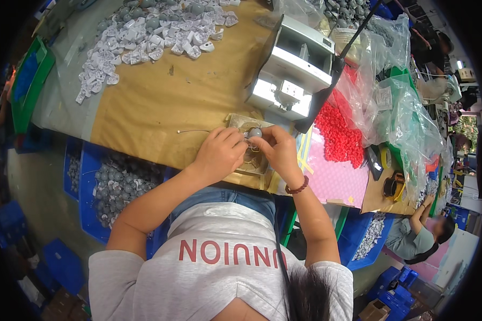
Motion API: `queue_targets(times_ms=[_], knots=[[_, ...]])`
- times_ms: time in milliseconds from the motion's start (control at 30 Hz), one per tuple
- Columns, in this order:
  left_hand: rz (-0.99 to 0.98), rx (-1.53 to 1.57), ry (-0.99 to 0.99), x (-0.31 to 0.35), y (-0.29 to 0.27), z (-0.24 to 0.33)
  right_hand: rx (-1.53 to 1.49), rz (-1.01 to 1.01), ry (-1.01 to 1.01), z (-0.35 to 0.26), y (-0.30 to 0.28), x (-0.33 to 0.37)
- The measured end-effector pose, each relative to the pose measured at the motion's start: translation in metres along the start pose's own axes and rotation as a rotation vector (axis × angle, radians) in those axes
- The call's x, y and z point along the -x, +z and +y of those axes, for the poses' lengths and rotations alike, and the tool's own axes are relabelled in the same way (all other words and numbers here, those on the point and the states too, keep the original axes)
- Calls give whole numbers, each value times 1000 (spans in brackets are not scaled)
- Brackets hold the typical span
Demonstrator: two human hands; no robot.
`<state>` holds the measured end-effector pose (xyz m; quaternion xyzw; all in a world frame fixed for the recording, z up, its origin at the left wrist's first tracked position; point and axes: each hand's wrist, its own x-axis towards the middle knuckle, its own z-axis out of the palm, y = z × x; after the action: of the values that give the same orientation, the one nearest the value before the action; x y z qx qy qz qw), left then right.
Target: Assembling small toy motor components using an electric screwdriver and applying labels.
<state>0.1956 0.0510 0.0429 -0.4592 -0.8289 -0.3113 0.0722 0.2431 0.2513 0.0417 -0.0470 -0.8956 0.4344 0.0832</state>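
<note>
Over a square worn block (260, 167) at the table's front edge, both hands meet around a small grey ball-shaped part (255, 131). My right hand (279, 152) pinches this part between thumb and fingers. Close beside it, my left hand (220, 152) has its fingers curled together; what they grip is hidden by the fingers. A thin wire with a pale tip (180, 131) sticks out to the left from behind the left hand.
White plastic pieces (139, 45) and grey balls lie heaped at the far left. A white box-like device (297, 67) stands beyond my right hand. Red small parts (340, 134) spread at right beside plastic bags. A blue bin (93, 206) of grey parts sits below left. Another person (418, 235) works at right.
</note>
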Motion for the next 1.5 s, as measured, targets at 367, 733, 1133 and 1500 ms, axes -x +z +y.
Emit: queue_targets(times_ms=[367, 733, 1133, 1500], knots=[[29, -20, -159, -19, 5, 11, 14, 169, -114, 7, -4, 0], [37, -17, -145, -23, 11, 9, -327, 503, 194, 71, -73, -70], [18, 8, -201, -20, 13, 7, -665, 477, -397, -73, -84, -106], [37, 31, -215, -18, 16, 3, -681, 261, -29, -78, -51, -101]])
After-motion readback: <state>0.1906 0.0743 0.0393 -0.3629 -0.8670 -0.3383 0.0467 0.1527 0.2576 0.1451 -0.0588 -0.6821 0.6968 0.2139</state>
